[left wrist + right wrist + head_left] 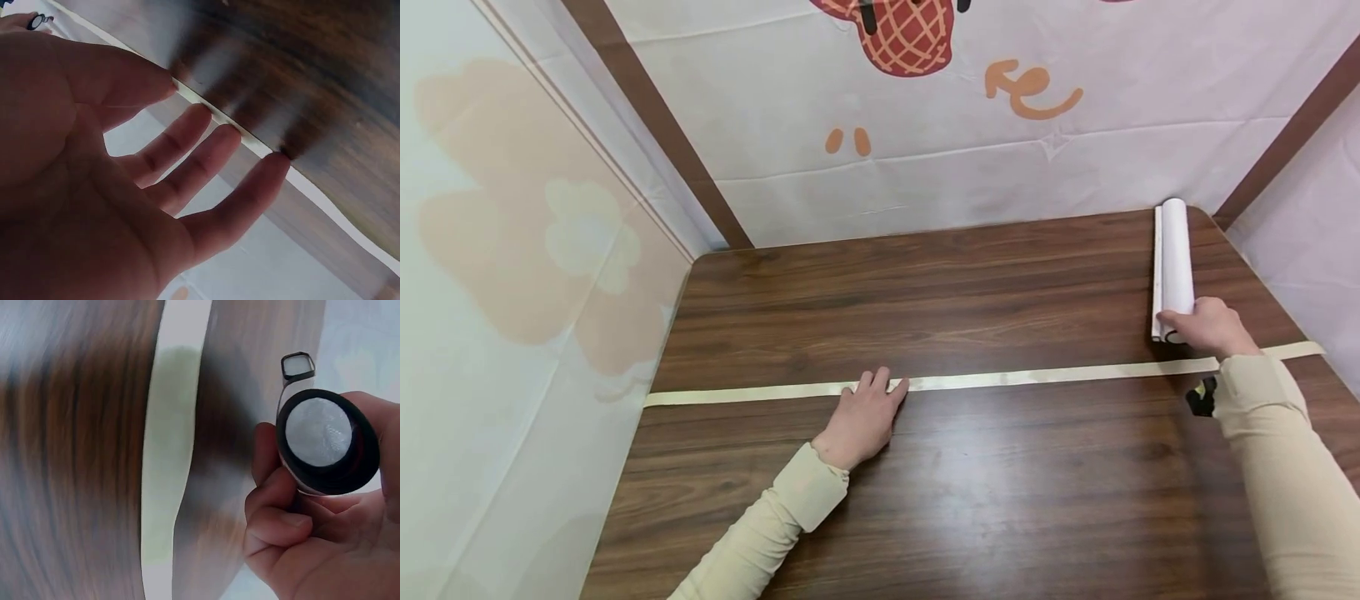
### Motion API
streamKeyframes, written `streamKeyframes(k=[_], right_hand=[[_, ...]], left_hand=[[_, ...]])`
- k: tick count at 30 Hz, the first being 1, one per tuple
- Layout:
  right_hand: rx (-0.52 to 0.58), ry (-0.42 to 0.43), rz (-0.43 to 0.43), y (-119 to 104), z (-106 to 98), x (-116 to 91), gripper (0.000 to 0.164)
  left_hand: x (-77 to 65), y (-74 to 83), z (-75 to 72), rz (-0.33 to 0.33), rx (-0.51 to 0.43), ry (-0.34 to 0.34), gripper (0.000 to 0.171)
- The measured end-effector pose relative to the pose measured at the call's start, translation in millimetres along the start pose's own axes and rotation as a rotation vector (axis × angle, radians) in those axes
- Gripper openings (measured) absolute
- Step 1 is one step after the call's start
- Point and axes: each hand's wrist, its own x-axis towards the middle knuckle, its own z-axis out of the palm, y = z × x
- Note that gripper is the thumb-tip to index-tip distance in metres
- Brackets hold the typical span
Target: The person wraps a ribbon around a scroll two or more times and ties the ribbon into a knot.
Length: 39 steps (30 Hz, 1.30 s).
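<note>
Curling round the near end of a white roll [1178, 258], the right hand [1213, 325] holds it just beyond the pale strip [1075, 375], and a slim white bar [1157, 267] runs along the roll's side, likewise beyond the strip. Fingers spread and only slightly bent, the left hand [859, 421] has hold of nothing and rests its fingertips on the strip. Further out, the strip crosses the dark wood-grained table [1000, 483], and well past its far side hangs a printed sheet [925, 187].
</note>
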Motion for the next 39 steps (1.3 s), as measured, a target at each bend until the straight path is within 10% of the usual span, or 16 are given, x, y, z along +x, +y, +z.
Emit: streamKeyframes(k=[17, 39], right_hand=[[0.414, -0.208, 0.04, -32.6, 12.2, -4.5, 0.061], [0.324, -0.23, -0.08, -87.9, 38.2, -25.4, 0.069]], left_hand=[[-11.2, 2.6, 7.6, 0.031, 0.067, 0.04, 0.038], [-4.8, -4.7, 3.3, -0.001, 0.048, -0.045, 0.04]])
